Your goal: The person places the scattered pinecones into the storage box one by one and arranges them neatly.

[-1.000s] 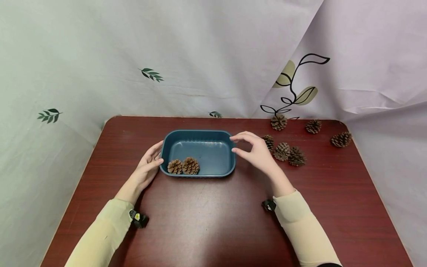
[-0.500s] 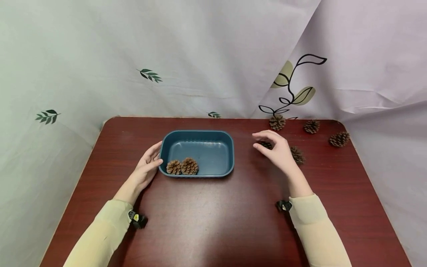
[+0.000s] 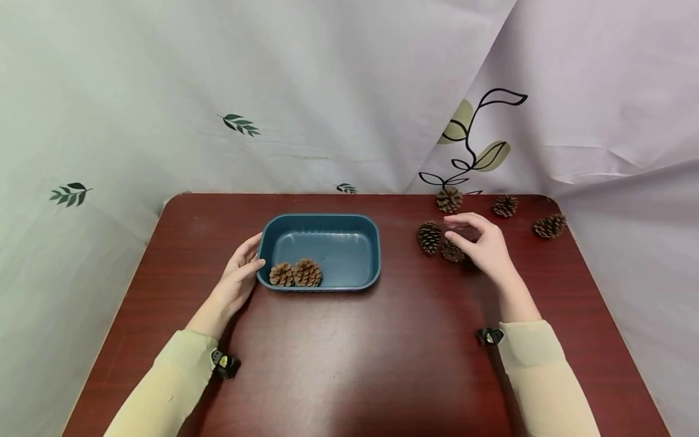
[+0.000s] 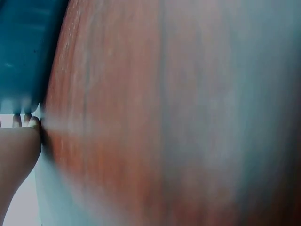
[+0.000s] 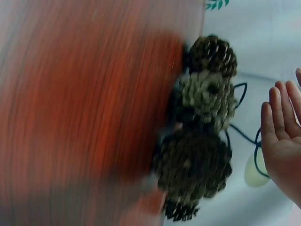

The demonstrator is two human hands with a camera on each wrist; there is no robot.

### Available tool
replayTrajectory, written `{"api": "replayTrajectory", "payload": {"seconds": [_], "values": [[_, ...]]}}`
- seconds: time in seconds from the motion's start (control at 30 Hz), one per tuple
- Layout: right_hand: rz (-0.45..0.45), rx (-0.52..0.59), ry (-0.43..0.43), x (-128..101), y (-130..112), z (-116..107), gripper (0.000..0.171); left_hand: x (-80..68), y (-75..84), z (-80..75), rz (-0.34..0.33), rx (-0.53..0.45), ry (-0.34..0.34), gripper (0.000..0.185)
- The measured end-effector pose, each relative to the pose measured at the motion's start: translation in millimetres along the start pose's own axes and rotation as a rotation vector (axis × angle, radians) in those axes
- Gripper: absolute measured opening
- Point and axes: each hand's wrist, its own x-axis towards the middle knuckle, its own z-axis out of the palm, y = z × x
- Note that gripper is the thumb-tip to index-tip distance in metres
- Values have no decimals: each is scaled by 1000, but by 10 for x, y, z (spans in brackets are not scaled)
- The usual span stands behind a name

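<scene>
A dark blue rectangular plastic bin point(image 3: 349, 252) sits on the table with two brown pine cones point(image 3: 307, 273) in its near left corner. My left hand point(image 3: 238, 278) holds the bin's left end, thumb at the rim and fingers along the outer wall. In the left wrist view, its fingertips point(image 4: 34, 122) lie against the bin's side. My right hand point(image 3: 486, 247) hovers over a cluster of pine cones point(image 3: 429, 237) right of the bin, thumb and fingers apart with nothing between them. It partly covers a cone point(image 3: 452, 250) there. The right wrist view shows the hand point(image 5: 284, 136) beside several cones point(image 5: 195, 162).
Three more pine cones lie toward the back right: one by the back edge point(image 3: 449, 199), one farther right point(image 3: 505, 206), one near the right corner point(image 3: 550, 226). A pale curtain with leaf prints point(image 3: 306, 91) hangs behind the reddish-brown table point(image 3: 327, 364).
My right hand has moved from the bin's right rim rightward to above the pine cone cluster. The left hand stays at the bin. The two cones in the bin have not moved.
</scene>
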Motion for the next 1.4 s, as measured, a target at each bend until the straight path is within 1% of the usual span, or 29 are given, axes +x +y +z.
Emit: {"api": "replayTrajectory", "payload": {"seconds": [0.2, 0.37, 0.5, 0.67, 0.83, 1.0, 1.23, 1.4], "values": [[63, -25, -3, -9, 107, -197, 33, -14, -41, 4, 19, -10, 7, 59], [126, -113, -25, -38, 166, -368, 34, -15, -73, -9, 26, -24, 10, 58], [151, -175, -40, -64, 209, -487, 34, -13, -92, -4, 31, -32, 14, 56], [186, -239, -85, -92, 279, -621, 35, -22, -94, -1, 29, -34, 20, 54], [205, -284, -139, -101, 347, -704, 36, -35, -89, -14, 26, -21, 19, 54], [219, -287, -197, -103, 403, -764, 39, -32, -91, -21, 24, -13, 12, 55], [252, -271, -289, -103, 475, -825, 45, -30, -106, -24, 48, -31, 5, 54], [271, -242, -326, -104, 525, -836, 47, -30, -113, -27, 53, -37, 7, 54]]}}
